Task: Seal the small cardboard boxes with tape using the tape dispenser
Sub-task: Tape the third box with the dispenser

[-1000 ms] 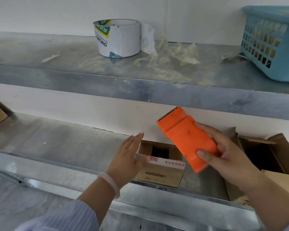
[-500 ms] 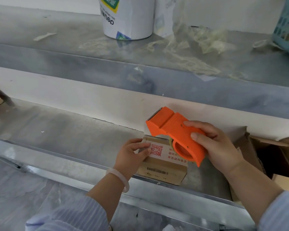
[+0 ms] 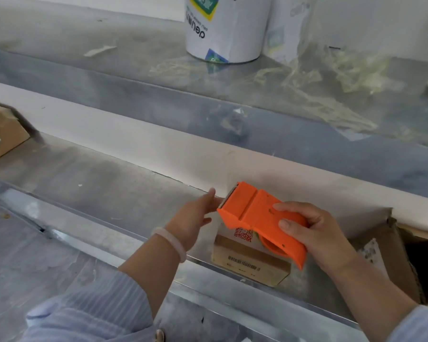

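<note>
Since half a second ago my left hand [image 3: 193,218] has let go of the lid edge. Its fingers [image 3: 208,198] have straightened and slid toward the far left corner of the small cardboard box [image 3: 250,260], just beside the dispenser's nose; whether the tips touch cardboard I cannot tell. My right hand [image 3: 314,233] has brought the tape dispenser [image 3: 255,215] lower, so its front end now sits over the far edge of the box top. That hand is wrapped round the orange body, thumb [image 3: 286,223] on the near side and forefinger across the top, in a firm hold.

The box stands on the lower shelf [image 3: 109,183] near the front lip, flaps down, with its white label mostly hidden under the dispenser. I judge it light and thin-walled: it may skid on the smooth metal, and the lid may cave if I lean on it. My left hand should therefore brace a side wall or the far corner, off the seam, while I draw the dispenser toward me with moderate pressure. The dispenser is rigid plastic and will take a hard grip, but the metal edge at its nose should stay clear of my left fingers.

Further out there is a pale bracelet [image 3: 171,243] on my left wrist, an open carton [image 3: 386,255] to the right, and a spare tape roll [image 3: 227,28] on the upper shelf [image 3: 59,38].
</note>
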{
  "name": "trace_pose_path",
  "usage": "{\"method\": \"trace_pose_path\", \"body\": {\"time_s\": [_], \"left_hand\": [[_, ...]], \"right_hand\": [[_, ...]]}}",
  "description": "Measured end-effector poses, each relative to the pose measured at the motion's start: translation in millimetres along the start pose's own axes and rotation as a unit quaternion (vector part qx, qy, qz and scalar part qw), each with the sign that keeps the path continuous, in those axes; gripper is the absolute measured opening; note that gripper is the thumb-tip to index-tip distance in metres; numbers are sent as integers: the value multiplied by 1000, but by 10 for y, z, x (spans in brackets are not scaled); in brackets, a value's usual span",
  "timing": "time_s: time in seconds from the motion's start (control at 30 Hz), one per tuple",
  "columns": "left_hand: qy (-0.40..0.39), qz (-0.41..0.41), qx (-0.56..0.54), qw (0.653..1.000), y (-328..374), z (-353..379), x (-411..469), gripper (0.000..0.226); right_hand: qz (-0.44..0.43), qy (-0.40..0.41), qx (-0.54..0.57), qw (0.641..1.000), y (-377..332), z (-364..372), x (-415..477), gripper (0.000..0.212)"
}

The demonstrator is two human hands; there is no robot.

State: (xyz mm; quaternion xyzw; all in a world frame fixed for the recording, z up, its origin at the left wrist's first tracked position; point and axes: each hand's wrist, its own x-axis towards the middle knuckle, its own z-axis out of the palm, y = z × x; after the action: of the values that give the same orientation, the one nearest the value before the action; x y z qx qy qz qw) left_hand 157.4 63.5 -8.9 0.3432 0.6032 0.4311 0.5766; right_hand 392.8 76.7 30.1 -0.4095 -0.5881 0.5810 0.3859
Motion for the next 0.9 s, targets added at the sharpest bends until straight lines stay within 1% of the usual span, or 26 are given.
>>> {"method": "trace_pose_path", "body": {"time_s": [0.03, 0.07, 0.1, 0.13, 0.2, 0.27, 0.3, 0.37, 0.4, 0.43, 0.5, 0.53, 0.57, 0.67, 0.7, 0.73, 0.77, 0.83, 0.9], "left_hand": [[-14, -9, -11, 1000, 54, -12, 23, 50], [-33, -15, -10, 999, 97, -15, 52, 56], [-53, -16, -4, 998, 139, -17, 68, 56], [-70, -14, 7, 997, 185, -20, 72, 53], [-78, -8, 25, 997, 253, -27, 74, 46], [-56, -10, 49, 997, 294, -37, 69, 44], [-45, -11, 66, 997, 313, -39, 62, 41], [-25, -7, 99, 995, 353, -39, 54, 28], [-13, -2, 112, 994, 383, -36, 53, 23], [0, 6, 122, 993, 418, -37, 47, 20], [25, 24, 141, 989, 481, -46, 35, 16], [37, 32, 150, 987, 498, -51, 26, 16], [50, 37, 155, 986, 499, -55, 11, 15], [81, 28, 143, 986, 418, -52, -25, 14], [88, 21, 132, 987, 374, -48, -36, 14], [98, 15, 118, 988, 333, -46, -41, 14], [113, 10, 100, 989, 303, -49, -46, 14], [143, 5, 70, 987, 264, -78, -45, 15], [167, 1, 61, 984, 232, -121, -51, 16]], "right_hand": [[-2, 0, 2, 1000, 19, -14, -2, 26], [-7, -4, -1, 1000, 30, -20, -4, 35], [-10, -11, -3, 1000, 36, -22, -7, 47], [-11, -9, -2, 1000, 38, -19, -10, 55], [-13, -12, 5, 1000, 54, -28, -13, 59], [-18, -19, 0, 1000, 43, -27, -17, 57], [-21, -22, -6, 1000, 44, -32, -17, 52], [-15, -26, -10, 1000, 29, -38, -14, 36], [-14, -30, -14, 999, 8, -28, -12, 33], [-17, -39, -19, 999, 5, -30, -8, 36], [-21, -53, -33, 998, -10, -33, 6, 51], [-19, -56, -39, 997, -25, -37, 18, 52], [-18, -61, -49, 997, -34, -48, 31, 49], [-21, -75, -70, 995, -70, -79, 51, 43], [-21, -76, -72, 994, -73, -88, 54, 37], [-19, -78, -72, 994, -80, -95, 55, 27], [-20, -80, -75, 994, -92, -100, 56, 23], [-25, -83, -87, 992, -103, -109, 67, 31], [-24, -92, -109, 989, -121, -103, 77, 31]]}}
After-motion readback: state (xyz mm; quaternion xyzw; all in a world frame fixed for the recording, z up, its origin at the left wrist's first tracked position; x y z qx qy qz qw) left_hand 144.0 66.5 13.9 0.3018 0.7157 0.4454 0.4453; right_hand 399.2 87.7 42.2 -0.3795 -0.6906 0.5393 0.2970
